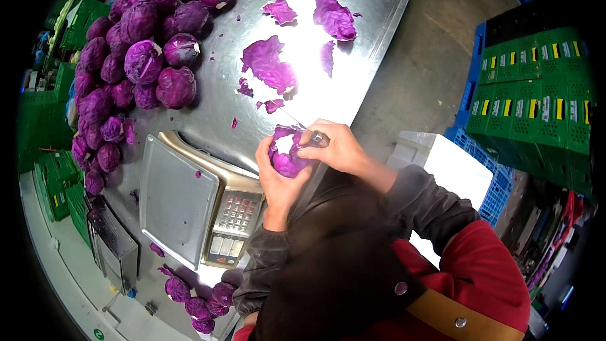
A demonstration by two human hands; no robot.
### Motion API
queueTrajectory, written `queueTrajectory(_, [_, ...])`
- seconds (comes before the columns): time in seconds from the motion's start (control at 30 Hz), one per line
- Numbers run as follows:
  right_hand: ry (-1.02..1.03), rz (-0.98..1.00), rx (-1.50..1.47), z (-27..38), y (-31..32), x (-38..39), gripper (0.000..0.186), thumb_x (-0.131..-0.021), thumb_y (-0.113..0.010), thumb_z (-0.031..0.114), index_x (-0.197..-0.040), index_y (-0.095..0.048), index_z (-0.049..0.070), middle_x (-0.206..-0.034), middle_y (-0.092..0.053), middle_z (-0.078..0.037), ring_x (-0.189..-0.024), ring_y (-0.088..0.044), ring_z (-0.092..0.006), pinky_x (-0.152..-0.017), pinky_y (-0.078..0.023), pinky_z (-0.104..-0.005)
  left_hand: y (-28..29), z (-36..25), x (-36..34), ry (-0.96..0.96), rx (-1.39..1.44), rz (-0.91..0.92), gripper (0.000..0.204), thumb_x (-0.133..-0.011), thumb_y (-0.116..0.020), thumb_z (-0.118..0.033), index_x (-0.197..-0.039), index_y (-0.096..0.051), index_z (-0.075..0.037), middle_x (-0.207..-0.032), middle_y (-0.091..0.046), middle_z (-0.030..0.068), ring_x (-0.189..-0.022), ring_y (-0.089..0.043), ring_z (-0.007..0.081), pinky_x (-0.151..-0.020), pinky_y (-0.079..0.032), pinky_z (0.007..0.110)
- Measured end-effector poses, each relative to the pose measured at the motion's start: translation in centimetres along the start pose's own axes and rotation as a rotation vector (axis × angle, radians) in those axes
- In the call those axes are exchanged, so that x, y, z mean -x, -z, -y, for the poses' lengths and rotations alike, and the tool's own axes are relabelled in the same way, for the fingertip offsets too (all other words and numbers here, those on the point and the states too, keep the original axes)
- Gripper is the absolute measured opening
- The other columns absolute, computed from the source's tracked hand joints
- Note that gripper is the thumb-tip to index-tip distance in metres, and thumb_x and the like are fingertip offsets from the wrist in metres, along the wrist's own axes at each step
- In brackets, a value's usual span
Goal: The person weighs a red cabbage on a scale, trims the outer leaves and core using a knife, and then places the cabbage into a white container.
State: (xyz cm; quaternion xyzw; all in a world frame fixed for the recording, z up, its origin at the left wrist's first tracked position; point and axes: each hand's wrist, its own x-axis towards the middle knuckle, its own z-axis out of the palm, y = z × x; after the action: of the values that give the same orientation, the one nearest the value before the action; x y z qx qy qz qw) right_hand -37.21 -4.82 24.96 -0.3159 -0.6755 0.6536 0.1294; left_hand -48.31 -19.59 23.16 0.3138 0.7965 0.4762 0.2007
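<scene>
- Left hand (pixel 276 180) cups the purple cabbage (pixel 291 161), fingers curled round it!
- Right hand (pixel 338 146) grips a knife (pixel 320 139), thumb against the cabbage.
- Bench (pixel 375 31) edge runs just beside the right hand.
- White box (pixel 464 167) to its right.
- Farther right, stacked green crates (pixel 524 110), contents hard to tell.

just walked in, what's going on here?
A person's left hand cups a purple cabbage, its pale patch facing up, while the right hand grips what looks like a knife beside it. Loose leaves lie ahead on the metal table; more cabbages are heaped left, beyond the scale.
</scene>
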Motion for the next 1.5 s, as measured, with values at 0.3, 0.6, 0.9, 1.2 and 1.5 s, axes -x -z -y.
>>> queueTrajectory(0.3, [-0.038, -0.207, 0.038, 6.3, 5.3, -5.0, 0.04, -0.091, -0.074, 0.035, -0.114, -0.068, 0.003, -0.061, -0.059, -0.002, -0.048, -0.053, -0.0055, -0.047, -0.043, -0.0232, 4.3, 2.0, -0.2, 0.421, 1.207, 0.136, 0.094, -0.057, -0.068, -0.019, -0.147, -0.044, -0.005, -0.143, -0.048, 0.0171, -0.135, -0.046, 0.0355, -0.114, -0.042, 0.049])
queueTrajectory(0.6, [-0.213, 0.371, -0.252, 7.3, 0.7, -4.7, 0.034, -0.088, -0.078, 0.034, -0.097, -0.07, 0.001, -0.061, -0.058, -0.001, -0.045, -0.051, -0.0055, -0.04, -0.04, -0.0229, 4.9, 2.3, -0.2, 0.396, 1.461, 0.196, 0.098, -0.06, -0.075, -0.036, -0.145, -0.043, 0.002, -0.137, -0.055, 0.0176, -0.125, -0.055, 0.0354, -0.112, -0.044, 0.049])
queueTrajectory(0.9, [-0.1, 0.16, -0.384, 7.5, 0.1, -2.7, 0.014, -0.091, -0.075, 0.014, -0.097, -0.069, 0.003, -0.068, -0.061, 0.001, -0.048, -0.049, -0.0045, -0.044, -0.034, -0.0217, 2.3, 2.1, 0.3, 0.597, 1.053, 0.144, 0.041, -0.103, -0.05, -0.037, -0.127, -0.055, -0.004, -0.091, -0.068, 0.0145, -0.053, -0.06, 0.0201, -0.037, -0.046, 0.027])
queueTrajectory(1.2, [-0.041, -0.202, -0.43, 10.5, 3.0, -3.0, 0.02, -0.091, -0.076, 0.022, -0.092, -0.068, 0.004, -0.063, -0.057, 0.004, -0.048, -0.048, -0.0037, -0.044, -0.036, -0.0221, 2.0, 4.5, 0.4, 0.413, 1.707, 0.289, 0.055, -0.099, -0.055, -0.043, -0.142, -0.045, -0.01, -0.119, -0.057, 0.0254, -0.088, -0.063, 0.0397, -0.041, -0.057, 0.039])
queueTrajectory(1.5, [0.087, -0.014, -0.021, 8.0, 2.1, -3.6, 0.061, -0.09, -0.077, 0.027, -0.139, -0.054, 0.0, -0.102, -0.068, -0.006, -0.054, -0.053, -0.0065, -0.049, -0.046, -0.0251, 3.5, 2.7, -0.4, 0.26, 1.957, 0.42, 0.064, -0.096, -0.058, -0.05, -0.146, -0.042, -0.014, -0.138, -0.048, 0.0246, -0.119, -0.049, 0.0514, -0.061, -0.063, 0.056])
